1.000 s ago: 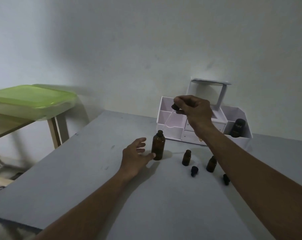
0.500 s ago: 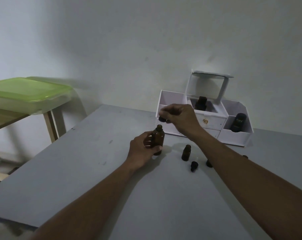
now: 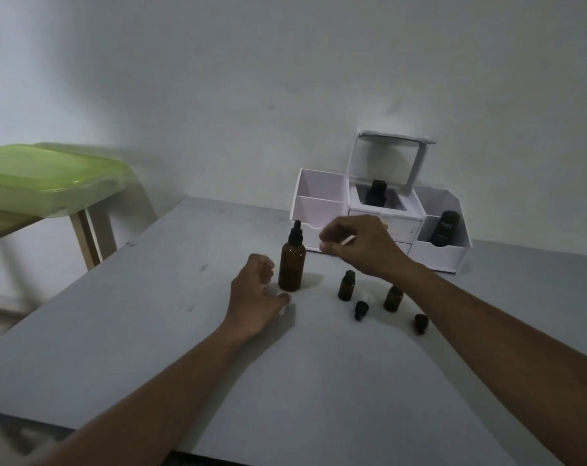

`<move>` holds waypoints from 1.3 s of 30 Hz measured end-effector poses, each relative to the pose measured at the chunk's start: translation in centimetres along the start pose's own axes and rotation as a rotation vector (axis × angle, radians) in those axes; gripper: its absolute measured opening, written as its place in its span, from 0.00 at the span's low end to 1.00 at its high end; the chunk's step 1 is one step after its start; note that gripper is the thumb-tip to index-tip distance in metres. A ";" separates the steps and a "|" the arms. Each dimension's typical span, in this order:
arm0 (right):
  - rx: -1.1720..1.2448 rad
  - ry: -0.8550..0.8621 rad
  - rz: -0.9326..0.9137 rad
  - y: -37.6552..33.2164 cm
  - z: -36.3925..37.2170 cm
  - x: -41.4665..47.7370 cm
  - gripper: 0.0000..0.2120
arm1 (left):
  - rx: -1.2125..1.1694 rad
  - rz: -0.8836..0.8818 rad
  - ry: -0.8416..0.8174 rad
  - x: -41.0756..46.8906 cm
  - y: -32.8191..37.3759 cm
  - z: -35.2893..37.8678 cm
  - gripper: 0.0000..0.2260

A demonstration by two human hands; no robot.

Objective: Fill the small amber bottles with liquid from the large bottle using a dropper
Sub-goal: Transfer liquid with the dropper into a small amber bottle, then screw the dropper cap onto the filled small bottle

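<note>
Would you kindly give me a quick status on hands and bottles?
Left hand loose beside large bottle, gripping nothing. Right hand hovering, apparently empty. Dropper sits in large bottle; small bottles upright, caps loose alongside.

A plain, pale wall [image 3: 218, 79], faintly scuffed, fills the upper half of a dimly lit room, its tone darkening toward the top left. In front of it stands a matte grey table [image 3: 117, 331] with a few dark marks on its surface. A white compartmented organiser [image 3: 319, 210] with a raised lid sits at the table's far edge, close to the wall. To the left, apart from the grey table, a light wooden side table [image 3: 85, 237] carries a translucent container [image 3: 43, 169] with a green lid. Soft shadows fall on the wall behind it.
</note>
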State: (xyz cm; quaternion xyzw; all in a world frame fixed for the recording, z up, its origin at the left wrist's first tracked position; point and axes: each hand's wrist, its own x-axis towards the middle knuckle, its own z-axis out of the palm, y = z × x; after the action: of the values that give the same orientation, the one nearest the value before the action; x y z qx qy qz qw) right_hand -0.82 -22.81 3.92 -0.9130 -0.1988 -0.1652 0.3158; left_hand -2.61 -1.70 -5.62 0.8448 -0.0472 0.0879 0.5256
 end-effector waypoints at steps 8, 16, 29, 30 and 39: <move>-0.476 -0.457 0.162 2.5 -0.9 -7.2 0.20 | -0.028 0.035 -0.128 -3.3 2.0 1.8 0.18; -0.508 -0.407 0.168 3.3 0.9 -8.0 0.16 | -0.094 -0.005 -0.170 -2.0 4.3 6.0 0.26; 0.409 0.235 0.369 4.1 -2.0 -3.9 0.11 | -0.022 0.009 -0.161 0.6 5.8 8.7 0.24; 0.405 0.227 0.366 4.2 -1.8 -3.8 0.11 | -0.015 0.016 -0.155 0.6 5.7 8.7 0.22; 0.216 0.137 0.342 4.7 -0.1 -4.1 0.10 | -0.063 0.020 -0.163 0.2 5.9 8.4 0.17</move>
State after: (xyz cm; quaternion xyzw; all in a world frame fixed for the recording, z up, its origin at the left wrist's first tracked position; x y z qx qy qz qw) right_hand -2.19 -27.38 -0.18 -0.8809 -0.0353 -0.1487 0.4480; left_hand -2.64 -11.84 -4.02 0.8318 -0.1007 0.0226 0.5454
